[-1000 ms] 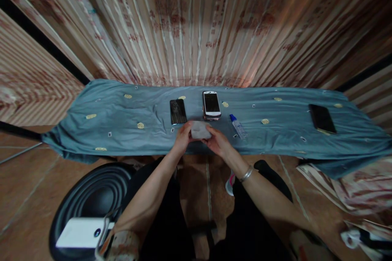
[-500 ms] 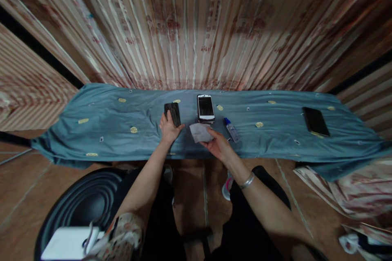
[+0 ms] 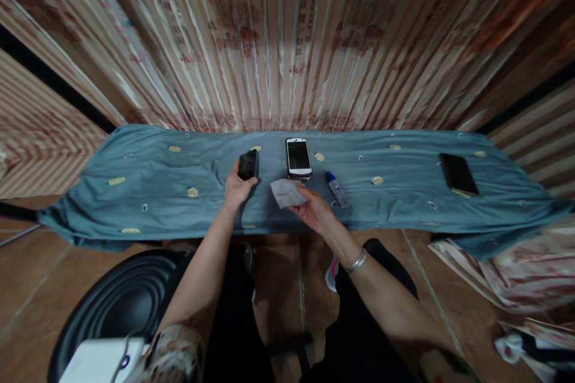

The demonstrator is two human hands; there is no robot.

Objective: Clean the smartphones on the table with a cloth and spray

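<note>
Left hand (image 3: 236,187) grips a black phone (image 3: 247,164), tilted up off the blue cloth (image 3: 148,185) — right hand (image 3: 312,210) pinches a white wipe (image 3: 285,192), just beside a white phone (image 3: 298,157); hands apart.

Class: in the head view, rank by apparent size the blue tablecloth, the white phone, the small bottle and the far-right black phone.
1. blue tablecloth
2. far-right black phone and white phone: alike, unranked
3. small bottle

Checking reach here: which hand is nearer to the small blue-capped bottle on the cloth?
Right. The right hand, holding a white wipe, sits just left of the bottle. The left hand grips a dark phone farther left, beyond the white phone.
</note>
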